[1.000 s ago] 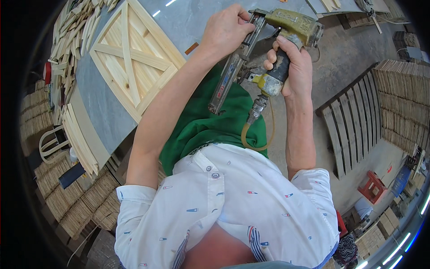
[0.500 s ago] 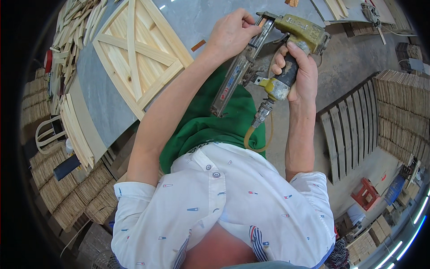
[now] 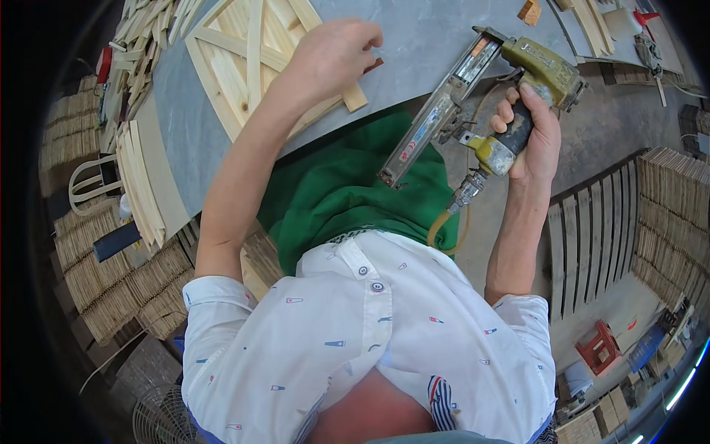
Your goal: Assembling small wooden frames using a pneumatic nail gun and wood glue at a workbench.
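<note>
A grey bench point(image 3: 414, 55) spreads across the top, its near edge running just in front of the person's green garment point(image 3: 355, 177). On the right, stacked thin boards point(image 3: 671, 214) stand on the floor beside a slatted wooden pallet point(image 3: 595, 237). A pale wooden panel point(image 3: 240, 78) with crossing braces lies on the bench, partly covered by the left forearm. To its left is a loose heap of wood strips point(image 3: 144, 48). A red stool point(image 3: 599, 348) sits farther off at lower right.

The nail gun point(image 3: 543, 70) is raised in front of the body at the bench's near edge, its long metal magazine slanting down to the left, the lower end over the green garment. The right hand point(image 3: 538, 140) grasps it, fingers wrapped round the black grip. A tan hose point(image 3: 438, 224) runs from the fitting below the handle.

The left hand point(image 3: 333, 55) is above the panel's right side, away from the nail gun. Its fingers are bent and blurred; whether they grip anything cannot be told. Just beside them shows a small reddish-brown strip point(image 3: 374, 65), partly hidden. A small orange-brown piece point(image 3: 529, 12) lies farther back on the bench.
</note>
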Demonstrator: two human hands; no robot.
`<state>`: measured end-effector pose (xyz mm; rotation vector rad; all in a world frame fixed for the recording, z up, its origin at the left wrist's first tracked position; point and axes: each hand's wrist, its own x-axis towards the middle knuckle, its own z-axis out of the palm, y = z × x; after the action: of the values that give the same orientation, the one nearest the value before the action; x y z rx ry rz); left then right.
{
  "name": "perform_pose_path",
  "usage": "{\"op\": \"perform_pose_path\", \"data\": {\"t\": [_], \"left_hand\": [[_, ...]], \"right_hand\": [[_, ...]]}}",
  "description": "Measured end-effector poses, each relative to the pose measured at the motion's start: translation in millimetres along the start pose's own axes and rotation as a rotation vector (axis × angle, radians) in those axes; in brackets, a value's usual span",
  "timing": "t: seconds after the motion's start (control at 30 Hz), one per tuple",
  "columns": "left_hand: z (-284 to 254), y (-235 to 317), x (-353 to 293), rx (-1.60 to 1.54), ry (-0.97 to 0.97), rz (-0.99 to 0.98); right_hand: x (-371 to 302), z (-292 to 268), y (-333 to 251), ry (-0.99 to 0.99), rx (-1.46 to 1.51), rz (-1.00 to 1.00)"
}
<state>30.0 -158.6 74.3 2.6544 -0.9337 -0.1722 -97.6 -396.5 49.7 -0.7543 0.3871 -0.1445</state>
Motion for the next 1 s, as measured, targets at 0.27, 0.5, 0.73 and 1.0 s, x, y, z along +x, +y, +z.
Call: {"op": "perform_pose_path", "data": {"t": [0.27,0.5,0.73,1.0], "left_hand": [[13,5,-5,0.230,-0.023,-0.035],[14,0,5,-0.017,-0.027,-0.078],[-22,0,18,-0.416,0.056,-0.255],[8,-8,10,-0.096,-0.015,0.029]], "right_hand": [[-1,4,2,-0.009,-0.003,-0.007],[-1,7,2,-0.015,-0.017,-0.010],[-1,5,0,0.023,0.011,-0.025],[-1,5,2,0.007,-0.026,-0.009]]}}
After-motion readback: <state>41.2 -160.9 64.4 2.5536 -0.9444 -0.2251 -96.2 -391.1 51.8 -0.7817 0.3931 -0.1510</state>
